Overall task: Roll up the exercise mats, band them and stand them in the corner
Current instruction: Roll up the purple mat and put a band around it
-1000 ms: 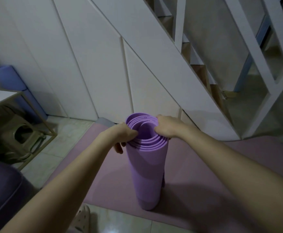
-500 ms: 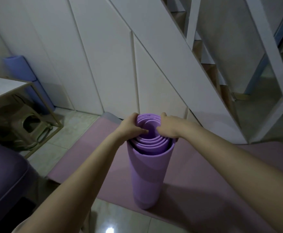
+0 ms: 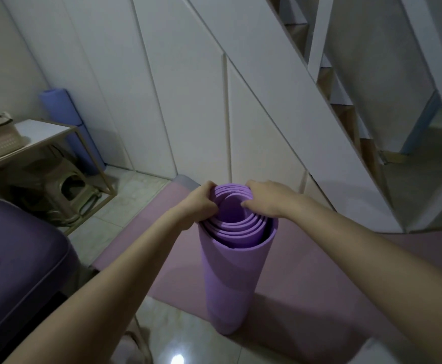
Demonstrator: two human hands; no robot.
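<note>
Two hands hold the top end of the purple mat roll (image 3: 227,279), and the whole roll goes straight down from the grip, its long axis upright. Its lower end stands on the pink mat (image 3: 306,279), which lies flat on the floor under the grip. The left hand (image 3: 196,206) is clamped on the left rim, with its fingers curled over the outer layers. The right hand (image 3: 269,200) is curled over the right rim, and its thumb points inward to the core. I see no band on the roll, and the outer layer stands a little apart from the inner ones on the side of the right grip, so I judge that tightening comes first. The blue rolled mat (image 3: 65,111) stands in the corner, well apart, to the left of the grip and beyond it; the left hand is the nearer one to that side
</note>
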